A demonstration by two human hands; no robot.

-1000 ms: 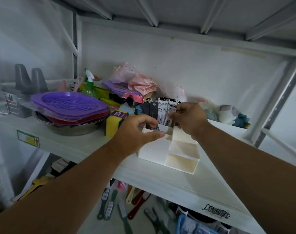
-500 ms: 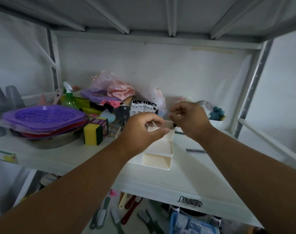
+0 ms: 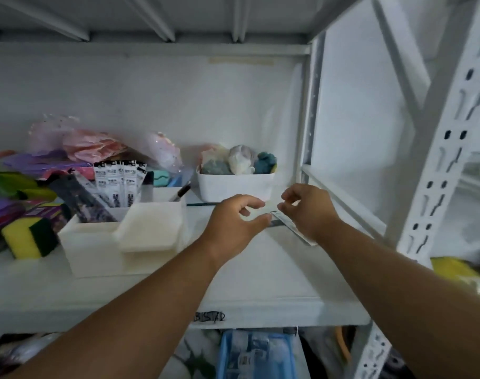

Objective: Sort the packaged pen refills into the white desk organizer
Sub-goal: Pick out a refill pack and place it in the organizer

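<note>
The white desk organizer [image 3: 91, 242] stands on the shelf at the left. Several black-and-white packaged pen refills [image 3: 118, 181] stand upright in its back compartment, with darker packets [image 3: 83, 198] leaning beside them. To the organizer's right, my right hand [image 3: 307, 209] pinches one slim packaged refill [image 3: 296, 231], which slants down toward my wrist. My left hand [image 3: 233, 222] hovers just left of that packet's upper end, fingers and thumb loosely curved with a gap between them. A thin dark strip [image 3: 277, 223] lies on the shelf under the hands.
A white bin [image 3: 233, 187] of wrapped bundles sits behind the hands. A dark marker [image 3: 180, 193] leans in the organizer's rear slot. A yellow-green sponge [image 3: 28, 239] and purple items lie at the far left. The rack's upright post [image 3: 438, 160] rises at the right.
Both hands have moved right, away from the organizer, and now sit over the bare shelf. My right hand now holds a refill packet. The view has swung right.
</note>
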